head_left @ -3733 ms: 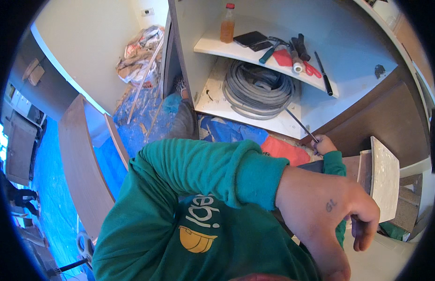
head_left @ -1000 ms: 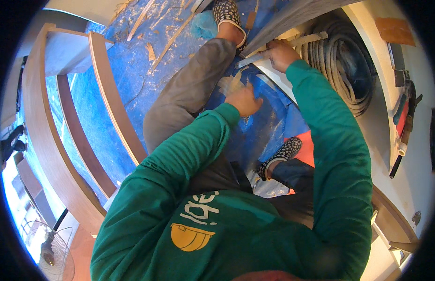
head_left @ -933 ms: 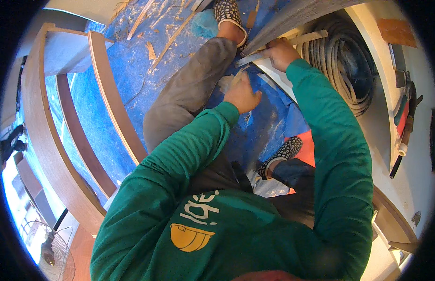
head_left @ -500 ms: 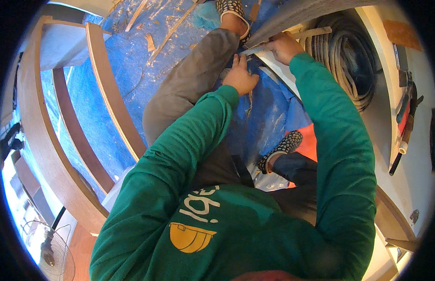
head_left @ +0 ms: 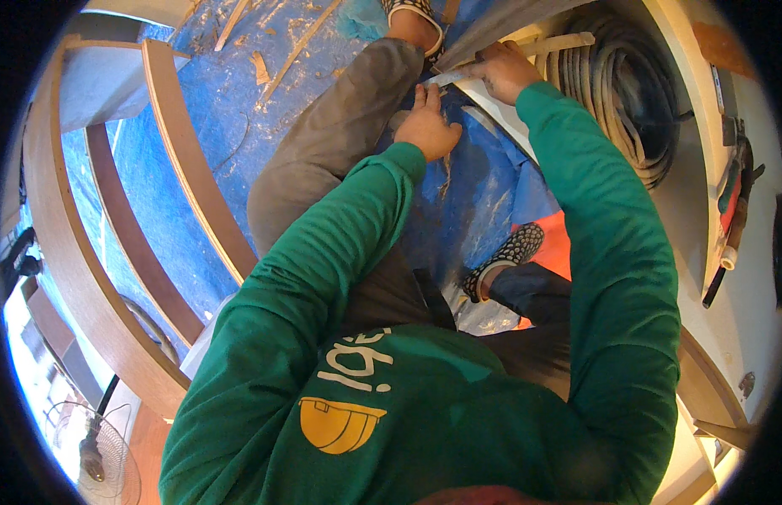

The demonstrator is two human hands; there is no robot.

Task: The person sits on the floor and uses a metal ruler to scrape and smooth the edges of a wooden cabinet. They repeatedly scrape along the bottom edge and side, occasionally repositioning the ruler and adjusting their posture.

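Observation:
At the top centre, my right hand (head_left: 507,72) is closed, with its fingertips on a thin pale strip (head_left: 447,79) whose exact kind I cannot make out. My left hand (head_left: 427,124) reaches toward the strip's near end, its fingers stretched forward and the thumb spread apart. The fingertips lie at or right beside the strip; contact is unclear. Under my right hand slants a white panel edge (head_left: 502,115). A light wooden stick (head_left: 568,42) extends to the right behind that hand.
Blue sheeting (head_left: 214,109) with wood scraps covers the floor. A coiled, ribbed hose (head_left: 631,101) lies to the right, beside a pale panel holding hand tools (head_left: 732,219). A curved wooden frame (head_left: 105,278) stands left, near a wire-caged fan (head_left: 92,454). My patterned shoes (head_left: 510,257) rest among these.
The view has shifted slightly, so surroundings sit a little further left and up. My right hand has tilted a little over the strip; my left hand stays beside it.

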